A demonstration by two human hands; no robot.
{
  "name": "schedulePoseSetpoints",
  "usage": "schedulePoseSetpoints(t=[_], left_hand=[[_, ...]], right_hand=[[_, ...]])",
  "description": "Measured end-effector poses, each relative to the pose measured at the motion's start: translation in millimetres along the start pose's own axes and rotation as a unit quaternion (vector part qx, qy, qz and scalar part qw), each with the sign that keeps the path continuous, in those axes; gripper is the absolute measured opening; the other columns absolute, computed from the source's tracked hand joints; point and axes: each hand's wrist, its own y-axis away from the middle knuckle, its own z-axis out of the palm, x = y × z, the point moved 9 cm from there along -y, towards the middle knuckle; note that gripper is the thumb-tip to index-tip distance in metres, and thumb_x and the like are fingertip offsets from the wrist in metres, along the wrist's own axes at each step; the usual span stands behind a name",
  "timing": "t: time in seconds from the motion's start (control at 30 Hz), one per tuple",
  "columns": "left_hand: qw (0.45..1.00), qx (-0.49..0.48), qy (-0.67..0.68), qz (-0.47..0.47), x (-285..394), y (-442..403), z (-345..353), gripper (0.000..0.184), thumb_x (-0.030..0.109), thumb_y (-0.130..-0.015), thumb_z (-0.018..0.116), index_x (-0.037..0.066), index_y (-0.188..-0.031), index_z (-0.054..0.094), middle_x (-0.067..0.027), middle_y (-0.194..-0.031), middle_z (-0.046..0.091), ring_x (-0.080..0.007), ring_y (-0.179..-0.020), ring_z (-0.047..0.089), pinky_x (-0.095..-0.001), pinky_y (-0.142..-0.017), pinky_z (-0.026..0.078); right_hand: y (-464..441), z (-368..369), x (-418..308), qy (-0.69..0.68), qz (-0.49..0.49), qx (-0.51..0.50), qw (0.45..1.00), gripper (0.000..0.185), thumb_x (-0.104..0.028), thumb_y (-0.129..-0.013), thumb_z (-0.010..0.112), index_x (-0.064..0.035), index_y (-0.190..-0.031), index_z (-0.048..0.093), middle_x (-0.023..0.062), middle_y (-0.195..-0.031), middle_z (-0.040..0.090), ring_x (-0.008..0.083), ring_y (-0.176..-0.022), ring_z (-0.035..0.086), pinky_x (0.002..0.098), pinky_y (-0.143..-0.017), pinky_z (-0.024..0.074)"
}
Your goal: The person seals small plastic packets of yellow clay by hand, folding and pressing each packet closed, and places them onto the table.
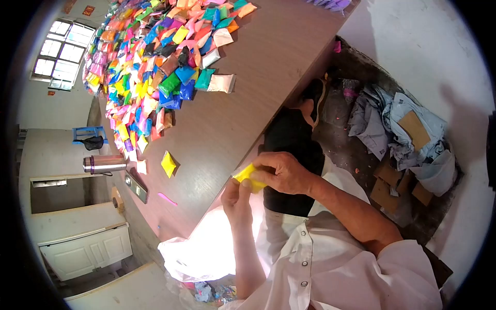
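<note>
A small yellow packet [257, 184] is pinched between my two hands, just off the table edge and above my lap. My right hand [283, 173] grips its upper side with thumb and fingers. Closed on the packet's left end is my left hand [237, 199], its thumb and fingertips near the right thumb. The fingers cover part of the packet. Another yellow packet [168, 164] lies alone on the brown table [235, 116]. Beyond it spreads a large heap of small packets in many colours [155, 67].
A steel flask [105, 164], a phone [136, 187] and a pink strip [167, 199] lie along the table's left side. On the floor at right are crumpled plastic bags [413, 129] and cardboard pieces [387, 188]. A white bag [199, 256] sits by my left forearm.
</note>
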Motion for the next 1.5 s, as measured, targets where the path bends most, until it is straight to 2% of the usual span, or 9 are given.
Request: schedulePoseSetpoints(t=[0.07,0.3,0.37,0.7,0.77,0.97,1.3,1.4,1.5], left_hand=[[0.998,0.02,-0.029,0.042,12.9,0.3,1.0,0.029,0.032,-0.107,0.064,0.003,-0.109,0.069,-0.0034,-0.094,0.069,-0.01,-0.084,0.065,-0.0258,-0.08,0.055],[0.999,0.025,0.009,0.025,2.7,-2.5,-5.6,0.03,0.03,-0.107,0.064,0.001,-0.11,0.069,-0.0049,-0.094,0.068,-0.0104,-0.084,0.065,-0.026,-0.078,0.055],[0.999,0.018,0.028,-0.006,5.9,-1.1,4.8,0.03,0.03,-0.106,0.065,0.0,-0.112,0.069,-0.005,-0.098,0.069,-0.0117,-0.085,0.065,-0.0272,-0.078,0.055],[0.999,-0.008,0.049,0.015,5.0,-0.8,2.2,0.03,0.031,-0.104,0.068,0.003,-0.112,0.071,-0.0056,-0.101,0.071,-0.0136,-0.087,0.068,-0.0304,-0.079,0.057],[0.998,-0.003,0.06,-0.015,-1.0,1.9,0.3,0.023,0.011,-0.1,0.07,-0.002,-0.118,0.068,-0.0047,-0.107,0.071,-0.011,-0.088,0.066,-0.027,-0.078,0.055],[0.995,-0.028,0.084,-0.043,-6.6,4.1,7.8,0.025,0.015,-0.099,0.074,-0.001,-0.116,0.067,-0.0045,-0.097,0.07,-0.0107,-0.083,0.065,-0.0247,-0.074,0.053],[0.996,-0.008,0.068,-0.057,8.1,5.8,-32.2,0.023,0.012,-0.1,0.074,-0.002,-0.117,0.068,-0.005,-0.096,0.072,-0.0096,-0.083,0.065,-0.0245,-0.074,0.053],[0.99,0.138,0.035,0.004,27.6,15.5,-86.5,0.022,0.006,-0.097,0.074,-0.001,-0.118,0.069,-0.0061,-0.099,0.073,-0.014,-0.093,0.069,-0.0289,-0.089,0.057],[0.95,0.293,-0.093,0.06,42.1,22.0,-162.9,0.019,0.012,-0.1,0.072,-0.001,-0.113,0.071,-0.0048,-0.091,0.073,-0.011,-0.078,0.065,-0.0247,-0.071,0.051]], right_hand=[[-1.8,-0.1,-5.2,-0.01,0.026,-0.022,0.999,0.026,-0.02,-0.094,0.075,-0.0004,-0.111,0.068,0.0144,-0.089,0.07,0.0207,-0.076,0.069,0.0334,-0.069,0.0539],[-1.6,7.0,-3.5,-0.038,0.05,-0.054,0.997,0.022,-0.013,-0.095,0.071,0.0014,-0.111,0.066,0.0139,-0.089,0.07,0.0213,-0.078,0.069,0.0321,-0.073,0.0547],[0.8,4.7,1.9,-0.067,0.051,-0.031,0.996,0.022,-0.009,-0.094,0.073,0.0004,-0.113,0.067,0.0068,-0.087,0.069,0.0122,-0.076,0.063,0.0273,-0.072,0.0525],[-4.2,10.1,-3.4,-0.081,0.077,-0.065,0.992,0.018,-0.01,-0.096,0.071,0.002,-0.108,0.065,0.0016,-0.082,0.061,0.0075,-0.074,0.055,0.0252,-0.068,0.0487],[-3.4,10.4,0.4,-0.094,0.081,-0.045,0.991,0.019,-0.012,-0.096,0.072,0.0025,-0.108,0.066,0.0003,-0.083,0.061,0.0069,-0.073,0.054,0.025,-0.067,0.0482],[0.1,9.7,12.8,-0.066,0.139,-0.019,0.988,0.021,-0.014,-0.095,0.07,0.0027,-0.108,0.068,0.0072,-0.088,0.068,0.0106,-0.079,0.065,0.0254,-0.074,0.0532],[-31.0,40.9,-22.3,-0.051,0.125,-0.069,0.988,0.019,-0.009,-0.097,0.069,0.0044,-0.11,0.066,0.0067,-0.09,0.069,0.0093,-0.078,0.065,0.026,-0.071,0.0534],[-47.8,46.2,-27.6,0.001,0.086,-0.062,0.994,0.02,-0.009,-0.096,0.068,0.005,-0.111,0.066,0.0127,-0.091,0.07,0.0169,-0.077,0.067,0.0296,-0.072,0.0544],[-68.0,47.6,-37.4,0.089,0.044,-0.064,0.993,0.022,-0.01,-0.096,0.068,0.0052,-0.112,0.067,0.0195,-0.095,0.071,0.0284,-0.082,0.071,0.0344,-0.075,0.0561]])
